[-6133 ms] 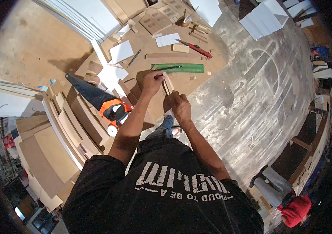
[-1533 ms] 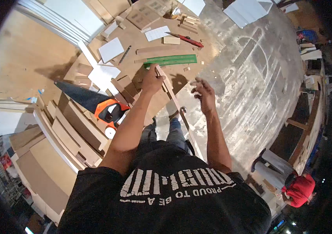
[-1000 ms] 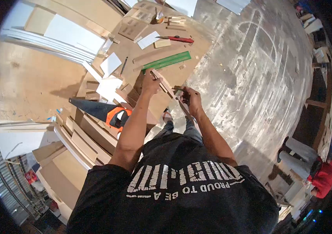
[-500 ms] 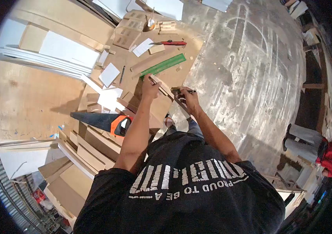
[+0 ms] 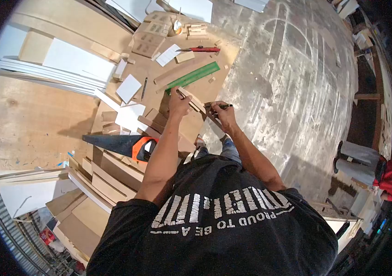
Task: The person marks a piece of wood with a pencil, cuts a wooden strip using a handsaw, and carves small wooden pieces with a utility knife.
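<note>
My left hand (image 5: 179,105) is closed around a narrow, pale piece of wood (image 5: 195,99) that slants down toward my right hand. Between the fingers of my right hand (image 5: 225,117) is a slim, dark pen-like tool (image 5: 226,106), held right at the far end of that wood. Just beyond my left hand lies a green straight strip (image 5: 193,77), ruler-like, on the brown workbench (image 5: 221,82). A handsaw (image 5: 113,143) with an orange and black handle rests left of my left forearm.
Farther along the bench are a red-handled cutter (image 5: 203,49), a pencil (image 5: 144,89), white cards (image 5: 128,88) and small wood blocks (image 5: 197,31). Stacked boards (image 5: 108,177) stand at my left. To the right stretches a stained concrete floor (image 5: 292,92), with a grey chair (image 5: 357,161) beyond.
The pen-like tool in my right hand has turned slightly, its outer end a little higher. My left hand keeps its hold on the wood. The whole view has shifted slightly.
</note>
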The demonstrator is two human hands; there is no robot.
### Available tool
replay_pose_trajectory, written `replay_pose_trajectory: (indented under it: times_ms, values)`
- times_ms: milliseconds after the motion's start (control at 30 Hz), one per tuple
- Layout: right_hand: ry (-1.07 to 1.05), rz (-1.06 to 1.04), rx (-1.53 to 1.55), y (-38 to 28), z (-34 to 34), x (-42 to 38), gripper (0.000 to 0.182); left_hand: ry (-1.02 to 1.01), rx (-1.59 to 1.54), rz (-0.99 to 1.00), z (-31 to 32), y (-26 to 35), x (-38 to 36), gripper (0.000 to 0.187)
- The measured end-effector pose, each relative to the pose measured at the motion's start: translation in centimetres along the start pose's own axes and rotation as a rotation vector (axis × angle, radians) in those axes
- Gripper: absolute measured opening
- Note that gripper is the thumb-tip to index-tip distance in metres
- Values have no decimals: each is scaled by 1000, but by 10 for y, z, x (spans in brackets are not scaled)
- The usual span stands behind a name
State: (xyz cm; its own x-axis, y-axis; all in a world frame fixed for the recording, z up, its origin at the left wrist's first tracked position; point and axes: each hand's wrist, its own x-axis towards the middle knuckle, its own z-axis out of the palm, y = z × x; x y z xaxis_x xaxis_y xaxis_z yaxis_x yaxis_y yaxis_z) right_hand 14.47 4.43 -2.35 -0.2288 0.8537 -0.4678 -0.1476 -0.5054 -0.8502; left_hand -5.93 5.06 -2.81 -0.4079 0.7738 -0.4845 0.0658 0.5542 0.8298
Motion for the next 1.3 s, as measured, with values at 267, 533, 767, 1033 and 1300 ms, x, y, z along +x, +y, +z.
replay_pose_trajectory:
  times_ms: [267, 533, 767, 1033, 1300]
  values:
    - [-11, 40, 68, 13, -5, 6, 15, -4, 91, 15, -1, 1, -2, 73]
    - [27, 31, 76, 1, 3, -3, 17, -26, 48, -10, -2, 6, -6, 70]
    - [-4, 1, 81, 3, 1, -2, 19, -15, 17, -40, 0, 7, -5, 65]
    - [5, 10, 88, 9, -2, 2, 20, 3, 47, -45, 0, 16, -11, 65]
    - [82, 1, 136, 4, -1, 1, 16, -29, -19, -49, -1, 17, -12, 64]
